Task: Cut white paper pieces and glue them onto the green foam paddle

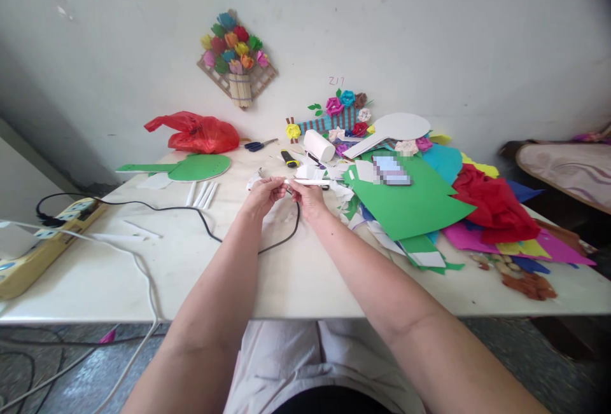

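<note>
Over the middle of the table, my left hand (267, 194) and my right hand (308, 199) are close together, fingers pinched on a thin white rolled paper stick (316, 182). The stick points to the right, past my right hand. A black cable (298, 217) loops below both hands; its end is hidden behind the fingers. Just beyond my left hand lies a small whitish object (254, 177), partly covered, whose kind I cannot make out. To the left, several similar white paper sticks (206, 195) rest side by side on the table.
Green guitar-shaped cutout (200, 168), red plastic bag (204, 135), scissors (260, 145), yellow-black box cutter (289, 159) and white roll (319, 145) lie farther back. Green card sheets (405, 207), a phone (392, 169) and red crumpled paper (496, 204) cover the right. A power strip (48, 255) sits left.
</note>
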Available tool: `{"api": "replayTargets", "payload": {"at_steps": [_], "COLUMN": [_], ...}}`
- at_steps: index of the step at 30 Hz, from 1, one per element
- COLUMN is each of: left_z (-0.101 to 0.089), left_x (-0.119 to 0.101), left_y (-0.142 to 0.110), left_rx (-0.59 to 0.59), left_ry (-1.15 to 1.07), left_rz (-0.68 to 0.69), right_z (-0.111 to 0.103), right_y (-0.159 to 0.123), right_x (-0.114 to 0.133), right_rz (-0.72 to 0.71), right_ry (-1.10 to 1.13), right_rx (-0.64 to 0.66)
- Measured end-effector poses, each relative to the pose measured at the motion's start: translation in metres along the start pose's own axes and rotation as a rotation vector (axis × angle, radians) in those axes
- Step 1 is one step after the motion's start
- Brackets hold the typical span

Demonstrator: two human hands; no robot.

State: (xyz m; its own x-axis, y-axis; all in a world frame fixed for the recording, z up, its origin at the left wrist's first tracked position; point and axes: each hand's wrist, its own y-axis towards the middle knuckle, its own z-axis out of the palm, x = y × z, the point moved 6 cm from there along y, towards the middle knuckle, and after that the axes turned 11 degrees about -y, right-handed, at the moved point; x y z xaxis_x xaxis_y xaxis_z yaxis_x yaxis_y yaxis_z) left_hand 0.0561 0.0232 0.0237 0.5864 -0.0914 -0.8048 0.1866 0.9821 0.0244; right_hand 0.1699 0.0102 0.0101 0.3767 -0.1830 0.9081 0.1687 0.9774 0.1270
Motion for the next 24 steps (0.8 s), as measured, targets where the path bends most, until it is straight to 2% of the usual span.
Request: {"api": "replayTargets", "payload": {"at_steps": [6,17,24], "left_z": [-0.0026,-0.0037,-0.0034], "left_x": [0.0044,0.007,0.0053], "left_y": [0.0028,0.0048,0.0045], "left_rx": [0.032,0.12,0.108], "left_ry": [-0.003,-0.006,0.015], "left_rz": [-0.048,-0.095,-0.077], "right_z": [-0.0015,-0.0005,0.0002], "right_y": [0.0014,-0.0001,-0.0002], "right_x": [0.0008,0.0021,0.0022], "right_rz": [-0.031,0.002,0.006], "right_ry": [-0.019,-0.006,-0.005], "right_rx": [-0.02,-0.005,0.003]}}
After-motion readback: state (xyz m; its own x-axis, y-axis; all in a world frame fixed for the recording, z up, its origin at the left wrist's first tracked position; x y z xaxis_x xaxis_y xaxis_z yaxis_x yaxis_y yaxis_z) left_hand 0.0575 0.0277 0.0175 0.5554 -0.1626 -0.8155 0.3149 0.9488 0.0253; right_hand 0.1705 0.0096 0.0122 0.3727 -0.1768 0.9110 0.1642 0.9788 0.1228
